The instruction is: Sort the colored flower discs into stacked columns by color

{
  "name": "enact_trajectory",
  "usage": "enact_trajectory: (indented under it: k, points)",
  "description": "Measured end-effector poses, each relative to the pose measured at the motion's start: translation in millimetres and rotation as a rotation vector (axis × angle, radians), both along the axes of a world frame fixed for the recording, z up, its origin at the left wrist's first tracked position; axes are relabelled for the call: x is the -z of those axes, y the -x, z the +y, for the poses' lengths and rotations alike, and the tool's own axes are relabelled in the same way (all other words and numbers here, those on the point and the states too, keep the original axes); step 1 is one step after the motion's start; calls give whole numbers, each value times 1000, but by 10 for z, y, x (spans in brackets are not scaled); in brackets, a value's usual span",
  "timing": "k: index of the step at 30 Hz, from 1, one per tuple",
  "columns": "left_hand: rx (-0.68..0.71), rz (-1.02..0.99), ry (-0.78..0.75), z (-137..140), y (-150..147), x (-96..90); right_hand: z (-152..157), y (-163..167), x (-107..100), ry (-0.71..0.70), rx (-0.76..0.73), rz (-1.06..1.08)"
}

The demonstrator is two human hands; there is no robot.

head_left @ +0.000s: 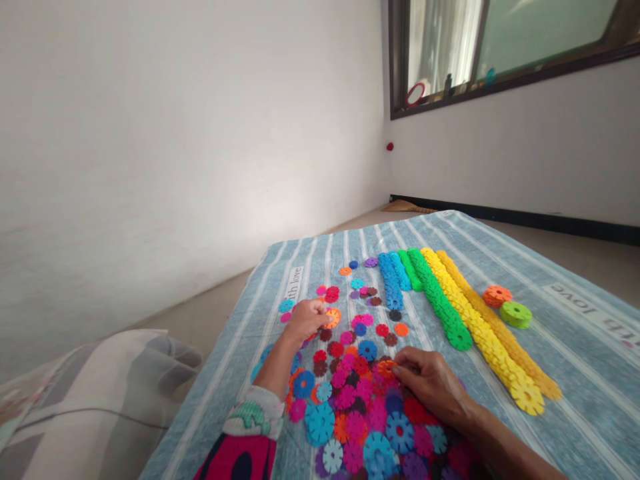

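Observation:
My left hand is closed in a pinch on an orange notched disc above the far part of a loose heap. My right hand pinches another orange disc at the heap's upper right. Below and between my hands spreads the heap of mixed plastic snowflake discs, pink, blue, red, brown and purple. To the right lie overlapping rows sorted by colour: a blue row, a green row, a yellow row and a darker yellow row.
A striped blue cloth covers the table. An orange stack and a lime green stack stand right of the rows. A purple stack lies at the back. Grey and white fabric is at the left, and a window is in the wall.

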State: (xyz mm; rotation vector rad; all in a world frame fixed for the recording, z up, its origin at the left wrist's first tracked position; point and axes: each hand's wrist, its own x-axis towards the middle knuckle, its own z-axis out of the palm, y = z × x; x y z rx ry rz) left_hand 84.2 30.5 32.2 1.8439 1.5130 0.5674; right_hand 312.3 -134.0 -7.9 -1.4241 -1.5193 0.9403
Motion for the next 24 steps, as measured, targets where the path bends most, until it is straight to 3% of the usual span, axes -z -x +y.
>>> enact_trajectory:
  k: [6,10,15,24]
  points:
    - [-31,-121,-6,-233,-67,-30,-15,8,-2,-64,30,54]
    - [66,-252,71,-561,-301,-128,-27,30,-15,-83,57,122]
    - [212,-388,270,-879,-550,-211,5,43,15,12,34,349]
    - [256,-403,318,-901,-567,-113,77,56,1,42,54,477]
